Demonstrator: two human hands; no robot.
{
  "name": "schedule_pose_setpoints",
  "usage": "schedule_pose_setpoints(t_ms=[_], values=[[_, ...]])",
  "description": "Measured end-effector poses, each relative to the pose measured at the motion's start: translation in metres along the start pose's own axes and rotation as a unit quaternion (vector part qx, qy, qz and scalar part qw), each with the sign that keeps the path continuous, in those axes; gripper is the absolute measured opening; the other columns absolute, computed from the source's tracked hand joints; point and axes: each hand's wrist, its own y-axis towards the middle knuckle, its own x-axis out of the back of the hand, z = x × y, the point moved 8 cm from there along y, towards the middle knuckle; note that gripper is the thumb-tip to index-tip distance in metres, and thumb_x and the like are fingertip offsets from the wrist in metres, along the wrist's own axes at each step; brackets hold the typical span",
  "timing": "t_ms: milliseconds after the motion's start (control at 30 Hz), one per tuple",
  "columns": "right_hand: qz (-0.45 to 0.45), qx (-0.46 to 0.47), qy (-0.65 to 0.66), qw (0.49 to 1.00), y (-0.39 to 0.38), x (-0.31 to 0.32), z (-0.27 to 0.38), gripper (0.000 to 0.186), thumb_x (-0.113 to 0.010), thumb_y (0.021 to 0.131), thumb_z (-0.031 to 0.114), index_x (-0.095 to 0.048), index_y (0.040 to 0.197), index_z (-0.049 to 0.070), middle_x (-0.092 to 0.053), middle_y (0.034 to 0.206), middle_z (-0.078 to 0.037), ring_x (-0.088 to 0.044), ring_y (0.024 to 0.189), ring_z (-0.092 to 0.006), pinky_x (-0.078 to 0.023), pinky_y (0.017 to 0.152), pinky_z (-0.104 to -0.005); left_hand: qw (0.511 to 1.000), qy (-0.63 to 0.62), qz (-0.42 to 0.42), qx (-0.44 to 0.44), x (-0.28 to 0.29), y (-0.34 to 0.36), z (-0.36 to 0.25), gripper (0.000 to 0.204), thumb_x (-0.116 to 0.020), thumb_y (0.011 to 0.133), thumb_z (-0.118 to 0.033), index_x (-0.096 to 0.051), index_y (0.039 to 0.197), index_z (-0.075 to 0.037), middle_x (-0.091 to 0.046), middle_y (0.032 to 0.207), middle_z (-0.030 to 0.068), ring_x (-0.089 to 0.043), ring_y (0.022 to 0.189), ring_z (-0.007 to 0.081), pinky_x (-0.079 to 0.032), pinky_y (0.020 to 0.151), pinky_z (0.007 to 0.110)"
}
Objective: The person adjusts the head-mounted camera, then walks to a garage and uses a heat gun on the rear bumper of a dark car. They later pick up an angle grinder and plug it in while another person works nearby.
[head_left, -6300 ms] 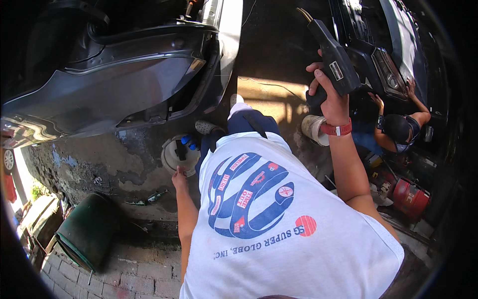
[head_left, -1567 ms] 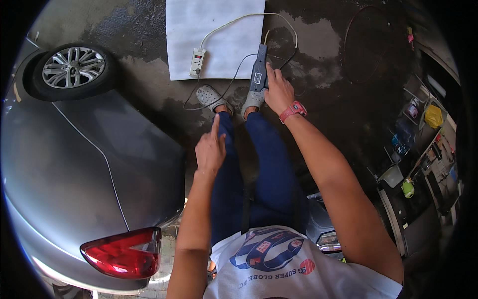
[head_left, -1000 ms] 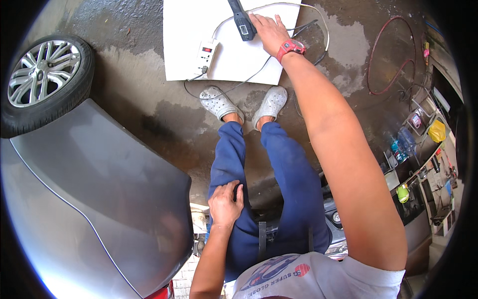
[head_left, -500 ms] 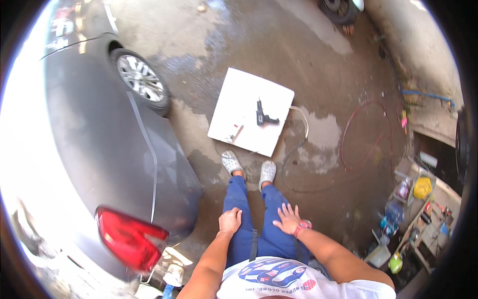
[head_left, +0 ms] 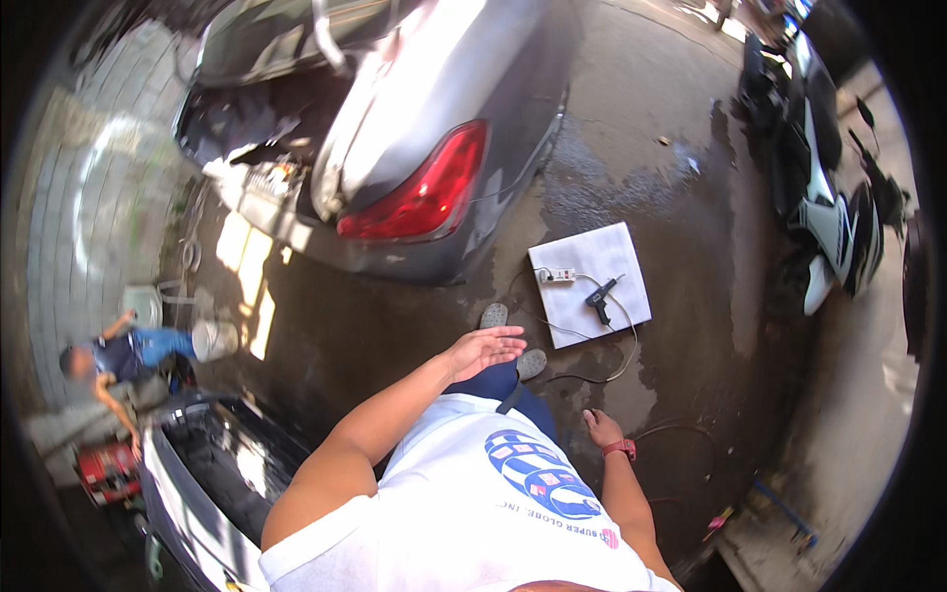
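My left hand point(head_left: 483, 353) is held out in front of my body, its fingers stretched out and nothing in them. Low at my right side hangs my right hand point(head_left: 603, 428), a red band on its wrist. Its fingers show only in part and look loosely apart, with no object in them. Beyond my feet a white square board point(head_left: 602, 247) lies on the floor. On it rest a black pistol-shaped power tool point(head_left: 600, 301) with a thin tip and a white power strip point(head_left: 558, 275) with a black plug in it. Neither hand touches these.
A grey car point(head_left: 444, 89) with a red tail light and raised rear lid stands ahead left. Motorcycles point(head_left: 829, 217) line the right wall. Another person point(head_left: 123, 357) is at far left near a white bucket point(head_left: 214, 339). A pale cable point(head_left: 629, 347) curves off the board.
My view has turned left, bringing the car's rear and another person into view. My left hand has lifted off my thigh and opened; my right hand has left my thigh and hangs beside me.
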Motion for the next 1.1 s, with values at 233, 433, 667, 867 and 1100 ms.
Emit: schedule_pose_setpoints(t_ms=[233,433,667,867,1100], values=[[0.058,0.024,-0.072,0.995,0.016,-0.013,0.005,0.074,-0.045,0.102,0.063,-0.06,0.142,0.003,-0.065,0.136,-0.025,-0.06,0.129,-0.0406,-0.046,0.109,-0.0475,0.967,-0.18,0.066,-0.168,-0.042,-0.069,-0.029,0.059,-0.049,0.098,0.006,-0.038,0.155,0.004,-0.043,0.159,0.0231,-0.045,0.147,0.0308,-0.041,0.123,0.039],[0.02,0.094,-0.126,0.987,0.014,-0.023,0.069,0.073,-0.045,0.102,0.063,-0.062,0.139,0.002,-0.066,0.132,-0.026,-0.061,0.126,-0.0423,-0.048,0.106,-0.0492,0.906,-0.239,0.078,-0.34,-0.016,-0.169,-0.078,0.051,-0.047,0.105,0.002,-0.037,0.155,0.005,-0.042,0.159,0.0245,-0.043,0.149,0.0335,-0.044,0.121,0.037],[0.126,0.179,-0.252,0.943,-0.008,-0.105,0.154,0.067,-0.045,0.104,0.059,-0.075,0.111,-0.001,-0.07,0.111,-0.032,-0.065,0.116,-0.0462,-0.049,0.1,-0.0539,0.814,-0.269,0.099,-0.506,0.054,-0.335,-0.085,0.059,-0.039,0.109,-0.018,-0.024,0.159,0.01,-0.026,0.165,0.0313,-0.03,0.155,0.0385,-0.035,0.126,0.043],[0.005,0.321,-0.075,0.944,-0.108,-0.109,0.387,0.048,-0.057,0.106,0.041,-0.068,0.126,-0.002,-0.074,0.105,-0.024,-0.071,0.105,-0.035,-0.054,0.09,-0.0391,0.772,-0.325,0.068,-0.542,0.132,-0.445,-0.037,0.061,-0.034,0.112,-0.027,-0.024,0.159,0.01,-0.027,0.166,0.0285,-0.026,0.156,0.0381,-0.023,0.13,0.046],[0.378,0.275,0.481,0.741,-0.245,-0.277,0.618,0.063,-0.055,0.107,0.05,-0.056,0.139,-0.004,-0.063,0.137,-0.017,-0.062,0.124,-0.0267,-0.048,0.108,-0.0412,0.758,-0.079,-0.191,-0.619,0.168,-0.524,-0.004,0.066,-0.033,0.113,-0.04,-0.029,0.16,0.005,-0.033,0.166,0.022,-0.029,0.156,0.0315,-0.023,0.127,0.043]])
